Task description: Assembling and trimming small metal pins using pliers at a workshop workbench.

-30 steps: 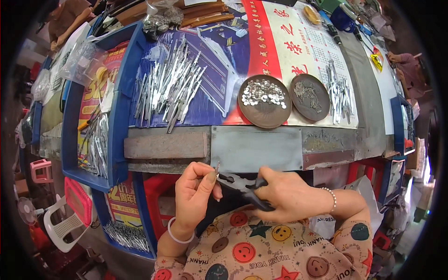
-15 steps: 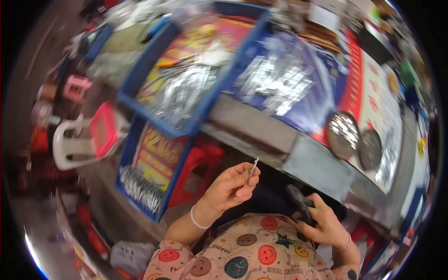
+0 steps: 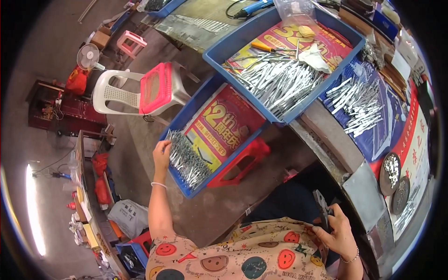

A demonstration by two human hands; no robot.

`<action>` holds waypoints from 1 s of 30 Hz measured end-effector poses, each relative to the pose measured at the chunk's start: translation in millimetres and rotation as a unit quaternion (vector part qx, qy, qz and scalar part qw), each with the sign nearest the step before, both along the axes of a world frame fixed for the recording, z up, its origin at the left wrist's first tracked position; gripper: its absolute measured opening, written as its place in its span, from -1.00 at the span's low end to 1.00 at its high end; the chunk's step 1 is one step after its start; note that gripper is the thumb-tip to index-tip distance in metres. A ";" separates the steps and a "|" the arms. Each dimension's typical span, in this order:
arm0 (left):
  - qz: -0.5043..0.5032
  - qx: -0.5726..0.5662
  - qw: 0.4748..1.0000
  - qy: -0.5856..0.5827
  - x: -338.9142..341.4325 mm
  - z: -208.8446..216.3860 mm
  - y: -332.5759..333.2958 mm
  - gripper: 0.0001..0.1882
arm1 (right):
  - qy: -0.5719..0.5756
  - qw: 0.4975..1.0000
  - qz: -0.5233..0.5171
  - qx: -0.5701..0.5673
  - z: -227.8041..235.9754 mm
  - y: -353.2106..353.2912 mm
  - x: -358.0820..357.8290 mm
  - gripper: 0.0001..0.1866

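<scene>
My left hand (image 3: 161, 156) reaches out to the left, at the edge of the lower blue tray (image 3: 187, 190). Its fingers are pinched together beside a heap of slim silvery metal pieces (image 3: 189, 161) in that tray; whether a piece is between them is too small to tell. Close to my body on the right, my right hand (image 3: 339, 232) grips a dark metal hand tool (image 3: 321, 205) that looks like pliers, pointing up and away from me. Its handles are partly hidden by the palm and fingers.
A larger blue tray (image 3: 277, 119) holds more metal strips and an orange-handled tool (image 3: 262, 46). Further strips (image 3: 357, 105) lie on blue sheeting on the bench. Two round dishes (image 3: 390, 173) stand at right. A red stool (image 3: 242, 161) is under the lower tray; a white chair (image 3: 123, 95) stands beyond.
My left hand has moved from in front of me, where it held a small metal piece, left to the lower tray. My view has turned left. The right hand keeps the dark tool.
</scene>
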State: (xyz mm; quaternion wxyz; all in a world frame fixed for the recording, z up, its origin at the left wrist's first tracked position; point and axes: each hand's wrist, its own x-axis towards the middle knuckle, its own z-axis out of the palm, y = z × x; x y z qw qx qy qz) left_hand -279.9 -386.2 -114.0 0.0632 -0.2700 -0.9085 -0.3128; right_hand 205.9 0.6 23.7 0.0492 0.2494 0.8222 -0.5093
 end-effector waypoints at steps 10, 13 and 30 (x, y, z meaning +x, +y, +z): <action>-0.005 0.076 0.996 -0.042 59.8 79.1 102.2 -0.85 | 0.024 1.000 -0.006 0.014 -11.4 6.9 24.5 -0.72; -0.137 0.139 0.968 -0.160 144.5 123.2 194.8 -0.90 | 0.028 1.000 -0.002 -0.012 -14.0 4.6 28.8 -0.69; -0.483 -0.137 0.846 0.180 315.8 81.3 536.4 -0.96 | 0.068 0.969 -0.234 -0.031 -43.9 -28.5 135.1 -0.73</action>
